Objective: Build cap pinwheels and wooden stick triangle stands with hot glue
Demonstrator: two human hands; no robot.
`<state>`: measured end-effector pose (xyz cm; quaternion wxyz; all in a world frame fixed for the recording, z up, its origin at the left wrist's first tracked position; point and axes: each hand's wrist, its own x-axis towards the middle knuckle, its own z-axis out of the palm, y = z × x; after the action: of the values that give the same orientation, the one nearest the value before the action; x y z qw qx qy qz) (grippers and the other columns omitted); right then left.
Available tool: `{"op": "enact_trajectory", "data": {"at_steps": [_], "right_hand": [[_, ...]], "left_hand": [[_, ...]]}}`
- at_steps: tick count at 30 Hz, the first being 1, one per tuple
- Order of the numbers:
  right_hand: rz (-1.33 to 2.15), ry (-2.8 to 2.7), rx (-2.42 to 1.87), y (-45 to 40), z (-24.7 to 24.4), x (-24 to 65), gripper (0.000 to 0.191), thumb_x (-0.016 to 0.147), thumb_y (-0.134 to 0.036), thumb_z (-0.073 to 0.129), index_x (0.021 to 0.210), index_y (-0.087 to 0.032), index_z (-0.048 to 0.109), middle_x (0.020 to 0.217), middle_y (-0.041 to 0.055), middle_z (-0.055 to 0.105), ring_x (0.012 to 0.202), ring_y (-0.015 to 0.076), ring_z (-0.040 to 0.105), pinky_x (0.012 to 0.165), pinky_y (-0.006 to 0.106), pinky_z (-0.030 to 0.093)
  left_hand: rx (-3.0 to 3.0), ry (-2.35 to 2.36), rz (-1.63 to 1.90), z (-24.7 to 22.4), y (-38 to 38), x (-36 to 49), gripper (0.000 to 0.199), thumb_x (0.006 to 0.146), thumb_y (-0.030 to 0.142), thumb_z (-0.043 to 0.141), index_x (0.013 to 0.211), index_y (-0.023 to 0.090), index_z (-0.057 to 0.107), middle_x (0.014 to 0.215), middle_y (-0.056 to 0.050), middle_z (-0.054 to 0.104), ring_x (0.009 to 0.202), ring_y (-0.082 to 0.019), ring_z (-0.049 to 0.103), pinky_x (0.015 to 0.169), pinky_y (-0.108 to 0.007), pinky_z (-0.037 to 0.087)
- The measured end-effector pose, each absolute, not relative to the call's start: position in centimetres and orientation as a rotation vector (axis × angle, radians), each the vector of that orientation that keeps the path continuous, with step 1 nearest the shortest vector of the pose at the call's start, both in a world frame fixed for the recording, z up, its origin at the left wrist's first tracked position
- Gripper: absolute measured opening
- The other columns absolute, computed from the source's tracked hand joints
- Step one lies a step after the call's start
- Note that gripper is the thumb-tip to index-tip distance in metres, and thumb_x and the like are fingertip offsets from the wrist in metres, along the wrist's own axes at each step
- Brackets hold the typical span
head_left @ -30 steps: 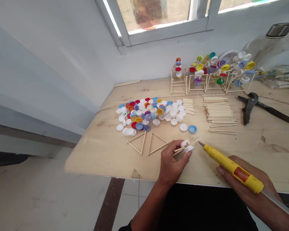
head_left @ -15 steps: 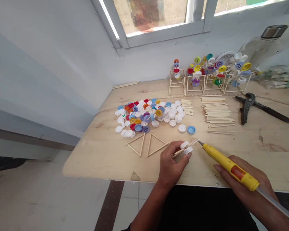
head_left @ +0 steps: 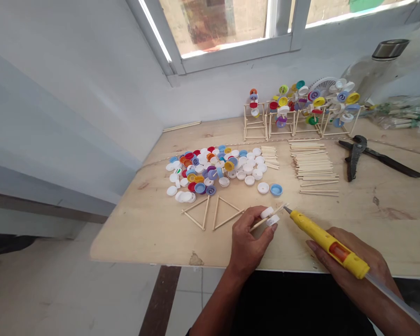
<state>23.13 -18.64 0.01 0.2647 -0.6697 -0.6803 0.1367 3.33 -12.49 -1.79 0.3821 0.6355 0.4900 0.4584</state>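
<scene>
My left hand (head_left: 248,242) pinches a wooden stick (head_left: 259,224) with two white bottle caps (head_left: 273,220) on either side of it, just above the tabletop. A second thin stick appears to cross it near the caps. Wrapped round a yellow glue gun (head_left: 313,230) is my right hand (head_left: 359,256); a translucent glue stick (head_left: 395,297) extends from its rear. The gun's metal nozzle (head_left: 287,210) is at the far end of the stick, though I cannot tell whether they touch. Two stick triangles (head_left: 206,214) lie left of my left hand.
Loose bottle caps (head_left: 210,170) cover the table's middle, beside short sticks (head_left: 270,157) and longer sticks (head_left: 313,163). Black-handled cutters (head_left: 357,154) lie at right. Cap wheels on stick frames (head_left: 283,123) stand along the wall, near a bottle (head_left: 374,77) and bagged sticks (head_left: 406,114).
The glue gun's nozzle has shifted slightly left and down along the stick's end. My left hand keeps its hold on the stick and caps. The view has shifted slightly.
</scene>
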Motion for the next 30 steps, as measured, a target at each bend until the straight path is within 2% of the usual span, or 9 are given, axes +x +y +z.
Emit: {"op": "enact_trajectory", "data": {"at_steps": [7, 12, 18, 30], "right_hand": [[0.310, -1.808, -1.832, -18.64, 0.33, 22.92, 0.030, 0.087, -0.047, 0.048, 0.069, -0.023, 0.054, 0.063, -0.0006, 0.055, 0.057, 0.0131, 0.054, 0.054, 0.026, 0.041], [0.326, -1.837, -1.817, -18.41, 0.48, 22.84, 0.032, 0.086, -0.046, 0.050, 0.063, -0.024, 0.050, 0.057, -0.0027, 0.052, 0.052, 0.0119, 0.052, 0.052, 0.025, 0.040], [0.315, -1.813, -1.841, -18.33, 0.34, 23.08, 0.030, 0.085, -0.047, 0.051, 0.067, -0.023, 0.054, 0.058, -0.0026, 0.053, 0.051, 0.0116, 0.053, 0.052, 0.025, 0.040], [0.346, -1.814, -1.847, -18.41, 0.36, 23.00, 0.033, 0.086, -0.046, 0.050, 0.063, -0.023, 0.048, 0.057, -0.0034, 0.050, 0.051, 0.0108, 0.051, 0.052, 0.024, 0.040]], "left_hand": [[1.628, 1.232, 1.186, -1.86, -12.48, 3.34, 0.020, 0.076, 0.020, 0.065, 0.096, 0.018, 0.065, 0.095, -0.005, 0.069, 0.087, -0.018, 0.064, 0.081, -0.030, 0.051], [1.626, 1.234, 1.185, -2.24, -12.54, 3.26, 0.021, 0.077, 0.021, 0.065, 0.097, 0.018, 0.064, 0.095, -0.005, 0.068, 0.088, -0.017, 0.064, 0.082, -0.030, 0.051], [1.619, 1.240, 1.179, -2.14, -12.49, 3.31, 0.021, 0.077, 0.023, 0.065, 0.097, 0.018, 0.065, 0.096, -0.006, 0.069, 0.088, -0.018, 0.064, 0.083, -0.032, 0.053], [1.534, 1.259, 1.160, -2.24, -12.48, 3.14, 0.022, 0.078, 0.028, 0.066, 0.098, 0.018, 0.064, 0.094, -0.004, 0.069, 0.086, -0.017, 0.065, 0.082, -0.029, 0.053]]}}
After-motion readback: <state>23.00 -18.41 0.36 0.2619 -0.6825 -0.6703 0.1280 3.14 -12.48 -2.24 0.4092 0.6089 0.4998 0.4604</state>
